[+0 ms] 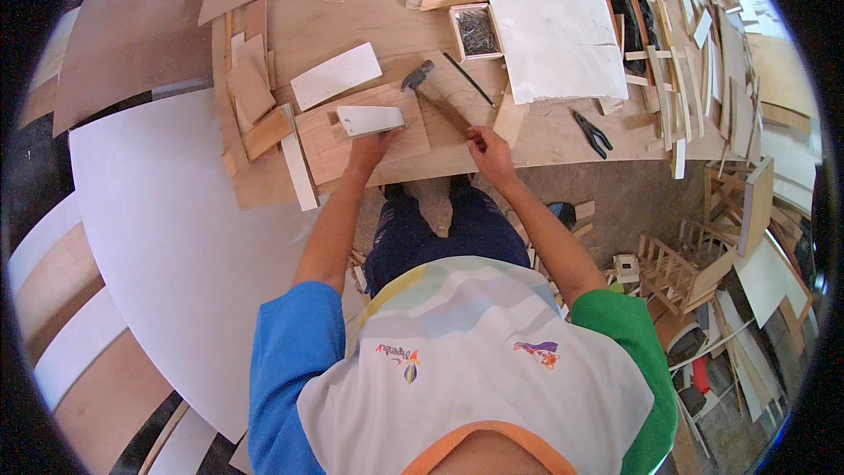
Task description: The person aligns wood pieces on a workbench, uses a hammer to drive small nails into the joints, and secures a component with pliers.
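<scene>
My right hand [490, 155] is closed round the lower end of a claw hammer's wooden handle [447, 109]. The dark metal head lies to the far left of the hand, over the workbench. My left hand [373, 149] grips the near edge of a small wooden piece with a white tapered top [369, 120]. Under that piece lies a flat plywood board [316, 146]. Some of the left fingers are hidden behind the piece. Just beyond it rests a white-faced panel [338, 76], tilted across the bench.
Nails fill a small wooden box [477, 32] on the bench. A dark pencil [469, 79] lies right of the hammer, and pliers [592, 134] sit near the front edge. Wood strips [664, 88] crowd the right side. A large white sheet [185, 237] extends at my left.
</scene>
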Motion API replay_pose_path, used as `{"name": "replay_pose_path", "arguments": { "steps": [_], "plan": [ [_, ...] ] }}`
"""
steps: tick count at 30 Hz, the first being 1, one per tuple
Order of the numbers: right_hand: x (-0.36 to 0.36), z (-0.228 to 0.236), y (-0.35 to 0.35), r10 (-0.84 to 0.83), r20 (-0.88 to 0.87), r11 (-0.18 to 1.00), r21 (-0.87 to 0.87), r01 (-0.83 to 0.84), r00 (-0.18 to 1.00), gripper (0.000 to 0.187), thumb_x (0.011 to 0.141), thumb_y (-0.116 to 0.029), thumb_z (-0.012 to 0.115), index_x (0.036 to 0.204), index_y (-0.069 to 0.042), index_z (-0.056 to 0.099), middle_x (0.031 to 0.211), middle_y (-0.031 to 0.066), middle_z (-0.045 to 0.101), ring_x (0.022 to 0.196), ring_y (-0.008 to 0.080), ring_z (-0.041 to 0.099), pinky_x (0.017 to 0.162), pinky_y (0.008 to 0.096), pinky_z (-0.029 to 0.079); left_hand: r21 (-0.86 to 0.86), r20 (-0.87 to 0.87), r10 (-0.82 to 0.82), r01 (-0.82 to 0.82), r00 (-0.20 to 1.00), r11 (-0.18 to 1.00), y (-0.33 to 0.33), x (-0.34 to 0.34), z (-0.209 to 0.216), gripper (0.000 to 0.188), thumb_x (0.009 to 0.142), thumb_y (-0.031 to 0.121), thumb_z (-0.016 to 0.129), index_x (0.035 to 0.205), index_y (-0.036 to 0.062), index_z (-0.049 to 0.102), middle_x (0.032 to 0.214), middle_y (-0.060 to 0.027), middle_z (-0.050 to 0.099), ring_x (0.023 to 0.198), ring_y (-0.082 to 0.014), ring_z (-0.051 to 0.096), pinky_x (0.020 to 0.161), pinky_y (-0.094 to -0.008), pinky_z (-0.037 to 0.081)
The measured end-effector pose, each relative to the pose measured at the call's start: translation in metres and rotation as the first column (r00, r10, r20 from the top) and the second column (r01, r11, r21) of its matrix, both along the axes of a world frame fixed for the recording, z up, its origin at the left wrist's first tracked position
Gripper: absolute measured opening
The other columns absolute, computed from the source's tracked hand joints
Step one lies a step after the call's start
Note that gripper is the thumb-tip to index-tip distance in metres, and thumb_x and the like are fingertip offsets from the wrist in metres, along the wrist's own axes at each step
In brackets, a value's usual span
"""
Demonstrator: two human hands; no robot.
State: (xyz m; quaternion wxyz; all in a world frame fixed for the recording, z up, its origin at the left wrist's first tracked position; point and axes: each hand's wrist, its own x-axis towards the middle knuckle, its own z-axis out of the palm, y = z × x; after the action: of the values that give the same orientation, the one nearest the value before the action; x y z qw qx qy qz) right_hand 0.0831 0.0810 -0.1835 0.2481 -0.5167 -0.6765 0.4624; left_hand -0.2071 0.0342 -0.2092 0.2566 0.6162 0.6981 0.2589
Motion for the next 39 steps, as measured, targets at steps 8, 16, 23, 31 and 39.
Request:
{"name": "replay_pose_path", "arguments": {
  "steps": [8, 16, 23, 31, 39],
  "plan": [
    [0.002, -0.002, 0.007, 0.126, -0.008, 0.989, 0.078, -0.125, 0.992, 0.026, 0.08, -0.007, 0.061, 0.106, -0.001, 0.06, 0.096, 0.0165, 0.063, 0.086, 0.0303, 0.062, 0.077, 0.0382, 0.05, 0.095, -0.088, -0.055, 0.063, 0.995, 0.993, 0.003, -0.004, 0.014, 0.026, 0.086, 0.024, 0.063, 0.1, 0.0027, 0.065, 0.094, -0.0163, 0.067, 0.087, -0.0369, 0.062, 0.073, -0.0428, 0.05],
    [-0.017, 0.009, 0.017, 0.317, 0.068, 0.948, -0.026, -0.316, 0.946, 0.022, 0.083, -0.01, 0.059, 0.102, -0.001, 0.061, 0.092, 0.0164, 0.064, 0.082, 0.0281, 0.063, 0.074, 0.037, 0.051, 0.135, -0.064, 0.033, -0.024, 0.997, 0.991, 0.003, 0.005, 0.012, 0.026, 0.084, 0.021, 0.066, 0.101, 0.0027, 0.065, 0.094, -0.017, 0.066, 0.087, -0.0355, 0.062, 0.077, -0.042, 0.048],
    [-0.066, -0.016, 0.019, 0.389, 0.103, 0.906, 0.14, -0.4, 0.916, 0.033, 0.082, -0.013, 0.061, 0.112, 0.0, 0.057, 0.094, 0.0189, 0.064, 0.086, 0.0339, 0.062, 0.078, 0.0416, 0.049, 0.098, -0.066, 0.041, -0.034, 0.997, 0.995, -0.003, 0.002, 0.006, 0.029, 0.082, 0.023, 0.068, 0.105, 0.0046, 0.063, 0.095, -0.0167, 0.066, 0.088, -0.0363, 0.062, 0.076, -0.0417, 0.049],
    [-0.102, -0.019, 0.04, 0.458, 0.221, 0.875, 0.06, -0.48, 0.861, 0.046, 0.08, -0.015, 0.064, 0.123, -0.005, 0.053, 0.092, 0.0181, 0.063, 0.09, 0.0343, 0.061, 0.078, 0.0432, 0.048, -0.102, 0.0, 0.106, -0.106, 0.994, 0.989, -0.007, 0.005, -0.003, 0.034, 0.082, 0.023, 0.068, 0.108, 0.0024, 0.061, 0.107, -0.0187, 0.062, 0.102, -0.0398, 0.056, 0.088, -0.0458, 0.044],
    [-0.115, -0.013, 0.039, 0.416, 0.291, 0.878, 0.119, -0.463, 0.862, 0.049, 0.079, -0.026, 0.068, 0.125, -0.017, 0.056, 0.095, 0.0167, 0.063, 0.093, 0.0339, 0.06, 0.082, 0.0442, 0.048, 0.015, 0.019, 0.067, -0.067, 0.998, 0.998, -0.006, 0.002, 0.002, 0.031, 0.082, 0.021, 0.066, 0.106, 0.0035, 0.062, 0.104, -0.0191, 0.063, 0.098, -0.0396, 0.058, 0.083, -0.0452, 0.046]
  ]
}}
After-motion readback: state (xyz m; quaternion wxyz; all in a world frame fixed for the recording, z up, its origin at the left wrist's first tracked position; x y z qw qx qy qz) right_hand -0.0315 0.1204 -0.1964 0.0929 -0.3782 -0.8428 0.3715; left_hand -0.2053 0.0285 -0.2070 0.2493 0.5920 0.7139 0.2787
